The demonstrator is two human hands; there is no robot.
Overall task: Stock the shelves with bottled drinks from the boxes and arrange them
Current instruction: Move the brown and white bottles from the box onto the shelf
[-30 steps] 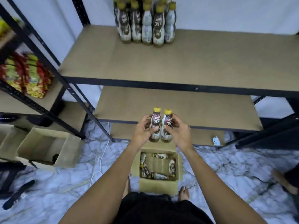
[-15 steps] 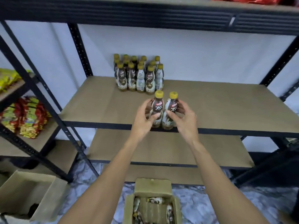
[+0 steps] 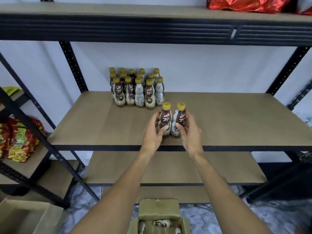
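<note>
Arms outstretched. Left hand (image 3: 152, 135) grips left bottle (image 3: 165, 120), right hand (image 3: 189, 135) grips right bottle (image 3: 180, 121), both upright, adjacent; bases possibly on shelf (image 3: 101, 125). Bottle cluster (image 3: 136, 89) beyond left hand.

White wall (image 3: 202, 68), marbled floor (image 3: 219, 222)

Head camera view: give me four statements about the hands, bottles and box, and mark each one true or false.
1. The left hand grips the left bottle; the right hand grips the right bottle. True.
2. Both held bottles lie on their sides. False: they are upright.
3. A cluster of bottles stands near the back of the middle shelf. True.
4. The cardboard box below is sealed. False: it is open, with more bottles inside.
</note>
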